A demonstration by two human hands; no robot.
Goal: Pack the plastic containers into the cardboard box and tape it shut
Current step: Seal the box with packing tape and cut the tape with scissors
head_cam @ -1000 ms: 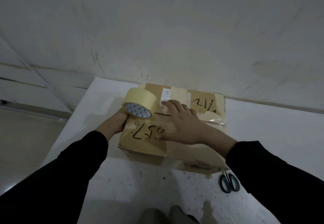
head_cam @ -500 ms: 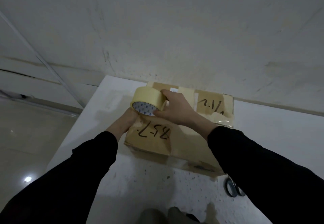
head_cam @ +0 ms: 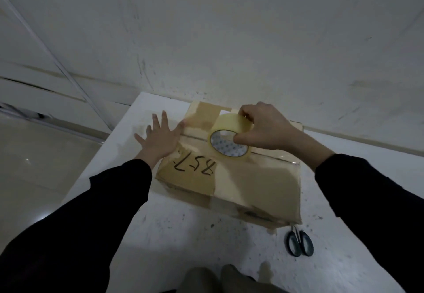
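The cardboard box sits in the middle of the white table, its far end close to the wall. Its top flaps are down and meet along a seam that runs left to right. Pale strips of tape already cross the top, and black marker writing is scrawled on the near flap.

Just above the seam, toward the far side of the box, is the tape roll. It is tilted so that its open core faces the person. The right hand grips it firmly, thumb hooked into the core and fingers curled over the outer band. I cannot tell whether the roll's lower edge touches the cardboard or hangs just above it.

The left hand lies flat with its fingers straight and spread, holding nothing. Its thumb side is against the left end of the box, and its fingers reach out over the bare table toward the wall.

Both arms are in black sleeves, coming in from the near side.

A pair of dark-handled scissors lies on the table just beside the near right corner of the box, with its blades pointing at that corner. Off the left edge of the table there is a glossy tiled floor.
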